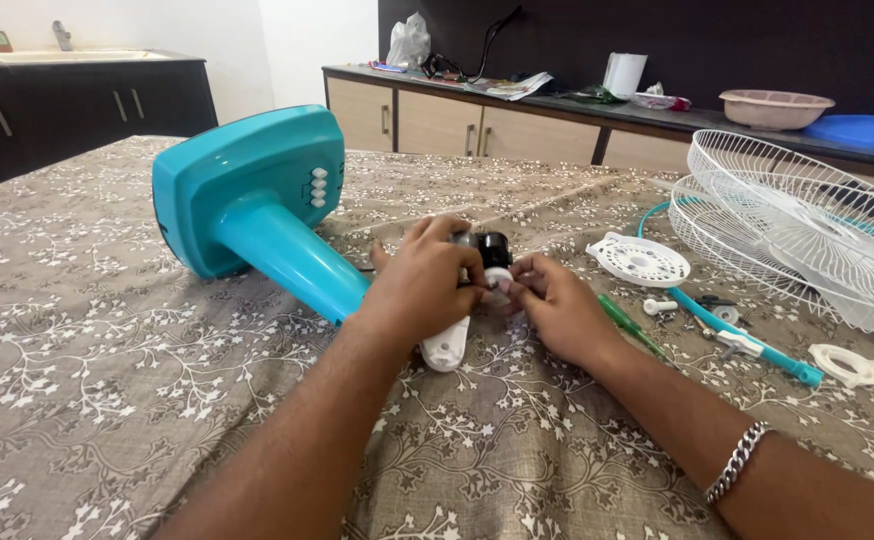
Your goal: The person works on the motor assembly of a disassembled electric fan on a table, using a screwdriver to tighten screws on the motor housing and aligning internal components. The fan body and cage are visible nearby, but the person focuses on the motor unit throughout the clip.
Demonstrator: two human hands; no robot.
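Teal fan stand (257,200) lies on its side on the patterned tablecloth (77,360). Left hand (425,285) grips the small motor housing (487,250) at table centre; right hand (557,310) pinches its white fitting (498,280). Rigid, light plastic, probably best held by the body. Wire fan guards (807,220) lie far right.
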